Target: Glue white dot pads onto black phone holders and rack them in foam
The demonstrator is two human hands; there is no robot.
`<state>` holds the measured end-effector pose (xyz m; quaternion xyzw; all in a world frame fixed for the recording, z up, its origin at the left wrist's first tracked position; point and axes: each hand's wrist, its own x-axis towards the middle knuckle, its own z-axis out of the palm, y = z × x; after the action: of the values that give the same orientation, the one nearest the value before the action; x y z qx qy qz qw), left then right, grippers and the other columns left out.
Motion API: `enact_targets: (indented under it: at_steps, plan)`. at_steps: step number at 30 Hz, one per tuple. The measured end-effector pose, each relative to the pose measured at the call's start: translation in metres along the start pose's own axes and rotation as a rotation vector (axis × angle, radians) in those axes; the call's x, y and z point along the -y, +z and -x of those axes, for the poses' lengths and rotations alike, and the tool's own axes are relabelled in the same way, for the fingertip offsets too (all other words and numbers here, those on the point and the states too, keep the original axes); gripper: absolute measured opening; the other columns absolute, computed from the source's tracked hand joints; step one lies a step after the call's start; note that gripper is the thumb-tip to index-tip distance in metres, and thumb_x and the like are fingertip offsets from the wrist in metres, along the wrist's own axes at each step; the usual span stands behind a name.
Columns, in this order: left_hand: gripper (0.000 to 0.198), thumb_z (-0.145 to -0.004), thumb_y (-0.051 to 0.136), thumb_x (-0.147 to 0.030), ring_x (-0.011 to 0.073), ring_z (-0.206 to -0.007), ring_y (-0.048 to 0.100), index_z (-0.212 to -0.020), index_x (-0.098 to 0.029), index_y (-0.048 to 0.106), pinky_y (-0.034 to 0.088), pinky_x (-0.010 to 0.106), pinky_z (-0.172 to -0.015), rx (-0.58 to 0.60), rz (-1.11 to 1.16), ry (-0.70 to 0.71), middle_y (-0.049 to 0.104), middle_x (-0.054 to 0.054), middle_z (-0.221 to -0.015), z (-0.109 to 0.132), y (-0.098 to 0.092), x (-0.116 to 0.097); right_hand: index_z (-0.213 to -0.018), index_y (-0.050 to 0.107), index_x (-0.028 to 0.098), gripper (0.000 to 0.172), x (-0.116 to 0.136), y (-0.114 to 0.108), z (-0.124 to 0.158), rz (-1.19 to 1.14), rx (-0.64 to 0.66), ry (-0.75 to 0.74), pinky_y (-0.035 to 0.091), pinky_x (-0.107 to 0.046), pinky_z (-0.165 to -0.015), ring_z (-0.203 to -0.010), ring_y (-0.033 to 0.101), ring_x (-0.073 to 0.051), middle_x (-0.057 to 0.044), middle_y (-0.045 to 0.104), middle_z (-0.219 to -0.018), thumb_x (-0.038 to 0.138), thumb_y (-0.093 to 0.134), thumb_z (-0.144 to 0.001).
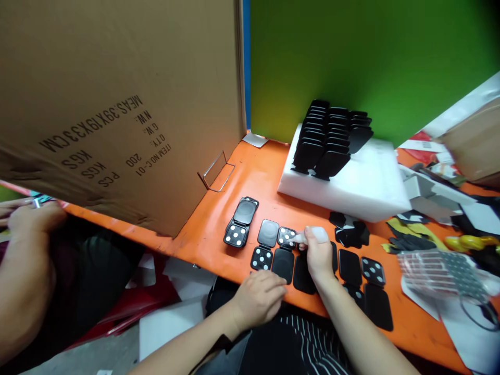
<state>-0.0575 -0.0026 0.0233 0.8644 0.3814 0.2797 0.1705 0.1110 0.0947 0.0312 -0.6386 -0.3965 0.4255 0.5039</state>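
My right hand (319, 256) is closed around a small white squeeze bottle (320, 235). The bottle's narrow nozzle points left, at a black square pad with white dots (287, 237). At the table's front edge lies my left hand (261, 298), fingers loosely bent and nothing seen in it. Its fingertips are by the lower edge of a plain black pad (283, 265). Hinged pairs of black pads lie in a row under and around my right hand, among them a dotted pad (261, 259) and a grey-topped pad (268, 233). My right hand hides part of the row.
Left of the row sits a small stack of pads (236, 235). Behind, a white foam block (344, 187) bears upright black plates (332, 138). A tall cardboard box (156, 78) stands left, near a wire stand (219, 172). Gloves (410, 237) lie right. Another person's arm (27, 271) shows at far left.
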Motion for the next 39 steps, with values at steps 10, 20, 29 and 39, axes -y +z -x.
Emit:
enact_targets:
  at_steps: [10,20,29,39]
  plan:
    - [0.027,-0.081,0.043,-0.019,0.0153,-0.108,0.05,-0.104,-0.017,0.055,0.042,0.029,-0.094,0.156,0.033,0.094,0.058,0.002,-0.114,-0.014,0.031,-0.002,-0.075,0.06,0.016,0.036,-0.011,0.001,-0.007,0.227,0.001,-0.084,0.042,-0.026,-0.048,-0.048,0.053,-0.015,-0.004,0.062,-0.06,0.051,0.052,-0.074]
    - [0.024,-0.078,0.045,-0.016,0.0147,-0.102,0.054,-0.098,-0.018,0.058,0.044,0.027,-0.091,0.094,0.085,0.03,0.062,0.001,-0.107,-0.018,0.03,-0.004,-0.075,0.06,0.016,0.037,-0.007,0.002,-0.016,0.203,-0.011,-0.082,0.044,-0.026,-0.049,-0.05,0.056,-0.015,-0.004,0.065,-0.062,0.052,0.051,-0.074]
    - [0.024,-0.078,0.045,-0.016,0.0157,-0.103,0.053,-0.099,-0.019,0.057,0.044,0.029,-0.091,0.123,0.089,0.021,0.062,0.002,-0.106,-0.017,0.031,-0.004,-0.07,0.059,0.017,0.035,-0.002,0.01,-0.025,0.162,0.056,-0.094,0.046,-0.027,-0.055,-0.054,0.058,-0.016,-0.003,0.064,-0.059,0.051,0.052,-0.074]
    - [0.027,-0.081,0.045,-0.021,0.0178,-0.111,0.048,-0.106,-0.02,0.055,0.037,0.036,-0.097,0.146,0.045,0.116,0.058,0.003,-0.115,-0.035,0.032,-0.013,-0.076,0.056,0.016,0.037,-0.018,-0.042,-0.026,0.028,-0.096,-0.001,0.043,-0.025,-0.044,-0.048,0.053,-0.013,-0.005,0.065,-0.069,0.053,0.052,-0.073]
